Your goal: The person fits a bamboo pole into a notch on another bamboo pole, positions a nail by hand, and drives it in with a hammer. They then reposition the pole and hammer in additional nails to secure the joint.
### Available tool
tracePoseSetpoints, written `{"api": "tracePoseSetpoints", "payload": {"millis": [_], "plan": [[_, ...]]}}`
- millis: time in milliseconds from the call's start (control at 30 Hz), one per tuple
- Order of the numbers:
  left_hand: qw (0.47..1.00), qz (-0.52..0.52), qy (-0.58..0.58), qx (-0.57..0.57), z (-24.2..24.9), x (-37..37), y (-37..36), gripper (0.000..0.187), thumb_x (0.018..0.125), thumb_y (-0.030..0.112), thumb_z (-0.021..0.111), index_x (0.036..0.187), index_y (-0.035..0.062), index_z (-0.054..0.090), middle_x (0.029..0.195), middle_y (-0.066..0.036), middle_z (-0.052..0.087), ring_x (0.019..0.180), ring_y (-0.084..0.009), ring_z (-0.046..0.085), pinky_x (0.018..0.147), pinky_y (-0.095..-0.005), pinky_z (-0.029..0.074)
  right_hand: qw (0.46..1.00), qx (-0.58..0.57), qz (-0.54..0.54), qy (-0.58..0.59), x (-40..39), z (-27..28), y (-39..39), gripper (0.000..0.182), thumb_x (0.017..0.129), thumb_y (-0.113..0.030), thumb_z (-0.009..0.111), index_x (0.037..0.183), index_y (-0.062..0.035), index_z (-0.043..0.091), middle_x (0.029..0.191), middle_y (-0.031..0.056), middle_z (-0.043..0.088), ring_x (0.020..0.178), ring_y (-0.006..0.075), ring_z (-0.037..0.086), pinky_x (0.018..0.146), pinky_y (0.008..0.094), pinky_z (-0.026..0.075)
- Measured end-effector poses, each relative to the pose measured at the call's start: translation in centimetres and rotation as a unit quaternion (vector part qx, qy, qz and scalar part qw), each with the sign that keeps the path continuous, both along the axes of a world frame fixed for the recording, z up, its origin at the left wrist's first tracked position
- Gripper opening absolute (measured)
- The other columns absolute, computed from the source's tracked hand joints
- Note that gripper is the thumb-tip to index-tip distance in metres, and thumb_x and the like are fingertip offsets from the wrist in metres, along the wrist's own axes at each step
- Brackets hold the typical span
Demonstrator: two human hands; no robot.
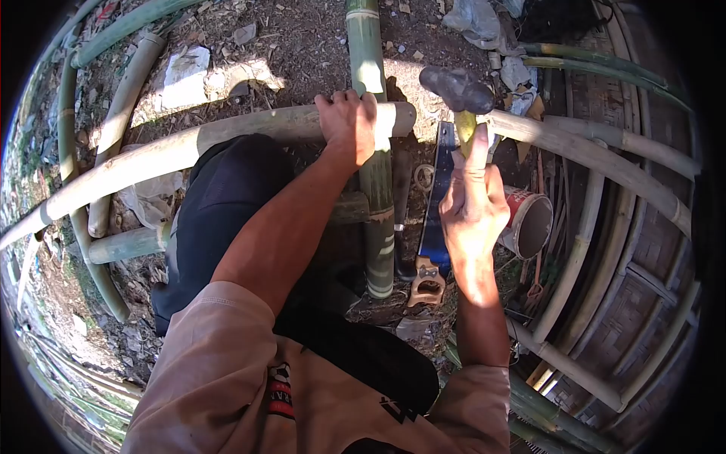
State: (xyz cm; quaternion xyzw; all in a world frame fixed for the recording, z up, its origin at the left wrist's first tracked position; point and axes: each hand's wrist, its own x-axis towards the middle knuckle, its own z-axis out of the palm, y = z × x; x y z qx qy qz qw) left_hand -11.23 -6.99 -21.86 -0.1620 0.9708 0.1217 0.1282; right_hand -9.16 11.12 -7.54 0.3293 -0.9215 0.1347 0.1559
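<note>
My left hand [347, 125] is wrapped over a pale bamboo pole [249, 129] close to its cut end. That pole lies across a green bamboo pole [366, 57] that runs away from me. In my right hand [475, 198] is a hammer [457, 89], gripped by its yellowish handle with the dark metal head raised. The index finger stretches along the handle. Below and left of that hand, a handsaw [433, 227] with a wooden handle lies on the ground, its blade pointing away from me.
A red and white can [527, 223] lies tipped beside the saw. More bamboo poles [590, 155] are on the right, next to a woven bamboo panel [643, 318]. Plastic scraps [476, 23] and paper litter the soil. My bent knee [240, 170] is under the pale pole.
</note>
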Motion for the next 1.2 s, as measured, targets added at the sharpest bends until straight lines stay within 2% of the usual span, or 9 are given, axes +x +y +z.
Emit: {"api": "tracePoseSetpoints", "payload": {"millis": [100,167,367,567,700,767,833,1067,1200], "plan": [[1.0,0.007,0.003,0.0,0.4,0.0,0.1,0.047,0.08,0.023,0.079,0.122,0.0122,0.061,0.12,-0.011,0.067,0.119,-0.0292,0.065,0.098,-0.0527,0.042,0.997,-0.036,0.051,0.038,-0.9,-1.1,1.6,0.099,0.076,0.008,0.074,0.163,-0.029,0.044,0.08,0.005,0.049,0.054,0.0224,0.053,0.051,0.039,0.053],[1.0,0.003,0.006,0.003,0.3,0.1,0.1,0.047,0.08,0.022,0.078,0.122,0.0121,0.061,0.12,-0.011,0.067,0.119,-0.0293,0.065,0.097,-0.0524,0.042,0.977,0.207,-0.015,-0.052,-1.6,-2.3,2.1,0.096,0.077,0.009,0.072,0.161,-0.0304,0.048,0.081,0.0055,0.049,0.055,0.0234,0.054,0.051,0.039,0.052],[1.0,0.0,0.014,0.003,0.2,0.0,0.1,0.049,0.078,0.023,0.08,0.122,0.0119,0.063,0.121,-0.011,0.068,0.118,-0.0292,0.065,0.097,-0.0512,0.042,0.995,-0.061,0.077,0.014,-1.2,0.9,0.0,0.098,0.071,0.007,0.076,0.158,-0.0321,0.053,0.085,0.0052,0.054,0.058,0.022,0.058,0.052,0.0387,0.054],[0.999,0.015,0.038,0.019,0.7,-0.1,0.1,0.047,0.077,0.019,0.082,0.12,0.0106,0.066,0.116,-0.012,0.07,0.117,-0.0296,0.067,0.097,-0.052,0.042,0.981,0.184,0.015,-0.061,-2.0,-2.2,2.0,0.101,0.077,0.01,0.068,0.161,-0.0401,0.044,0.087,0.0102,0.056,0.059,0.0327,0.064,0.056,0.0462,0.057],[1.0,-0.002,-0.01,0.028,1.1,-0.3,-0.1,0.045,0.087,0.03,0.075,0.128,0.012,0.065,0.127,-0.011,0.067,0.126,-0.0291,0.061,0.102,-0.0545,0.038,0.985,-0.07,0.102,0.121,-1.5,1.5,-1.7,0.072,0.086,0.014,0.073,0.154,-0.0043,0.053,0.078,0.0096,0.057,0.058,0.0223,0.056,0.054,0.029,0.049],[0.999,0.004,-0.012,0.032,1.0,-0.4,-0.2,0.046,0.087,0.029,0.075,0.128,0.012,0.065,0.127,-0.011,0.067,0.126,-0.0294,0.061,0.103,-0.0551,0.038,0.982,-0.113,0.098,0.118,-1.8,-0.7,-0.6,0.076,0.085,0.013,0.072,0.155,-0.0137,0.055,0.081,0.0101,0.061,0.058,0.0255,0.059,0.058,0.0326,0.054],[1.0,-0.006,-0.008,0.017,0.8,-0.3,-0.1,0.047,0.086,0.03,0.077,0.128,0.0121,0.065,0.127,-0.011,0.068,0.126,-0.0286,0.061,0.103,-0.0552,0.038,0.981,0.179,-0.017,-0.069,-1.8,-2.0,1.3,0.084,0.083,0.013,0.069,0.155,-0.0263,0.055,0.085,0.0099,0.063,0.06,0.0294,0.062,0.06,0.041,0.058],[0.999,0.014,0.038,0.029,1.0,-0.4,-0.1,0.048,0.075,0.019,0.083,0.119,0.0117,0.065,0.115,-0.01,0.069,0.114,-0.0295,0.067,0.098,-0.0544,0.043,0.987,-0.153,0.036,0.036,-1.2,-1.3,0.1,0.063,0.101,0.004,0.066,0.16,-0.0056,0.045,0.079,0.0009,0.059,0.061,0.0089,0.049,0.054,0.0247,0.043],[1.0,0.001,0.011,0.017,0.7,-0.3,0.1,0.039,0.087,0.023,0.074,0.123,0.0117,0.066,0.124,-0.01,0.069,0.122,-0.0266,0.064,0.1,-0.0534,0.04,0.809,-0.419,-0.198,-0.362,-0.7,-3.5,0.2,0.058,0.111,-0.016,0.059,0.164,-0.0095,0.036,0.079,-0.0067,0.055,0.059,0.0008,0.037,0.051,0.0193,0.033]]}}
